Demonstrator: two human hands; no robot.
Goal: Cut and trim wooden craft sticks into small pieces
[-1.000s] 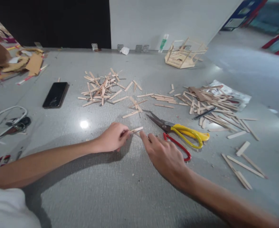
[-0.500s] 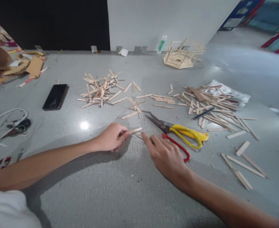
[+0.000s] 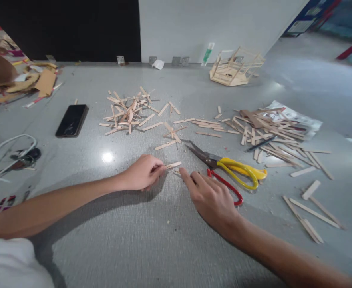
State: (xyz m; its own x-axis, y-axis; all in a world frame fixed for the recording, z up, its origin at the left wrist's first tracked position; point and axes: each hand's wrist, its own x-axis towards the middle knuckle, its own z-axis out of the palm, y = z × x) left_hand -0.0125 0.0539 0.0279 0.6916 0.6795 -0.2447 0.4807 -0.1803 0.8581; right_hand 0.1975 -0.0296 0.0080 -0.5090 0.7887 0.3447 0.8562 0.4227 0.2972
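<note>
Held stick [image 3: 174, 164]: pale tan; scissors [image 3: 213, 162]: dark grey blades, yellow handle, red one alongside; counter [image 3: 118, 248]: grey, fine streaks; phone [image 3: 71, 121]: black; panels [image 3: 68, 32]: one black, one pale grey; tube [image 3: 207, 54]: whitish, green label; sleeve [image 3: 10, 264]: plain white; hexagonal frame [image 3: 228, 79]: pale cream

Single head-worn view, facing forward and down, from just above a grey table [image 3: 128, 244].

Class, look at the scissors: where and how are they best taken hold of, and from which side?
Probably by closing on the yellow handle from the right: its rounded end extends that way, while the pointed blades aim toward the far left. The right hand lies close to the red handle, crowding the near side.
</note>
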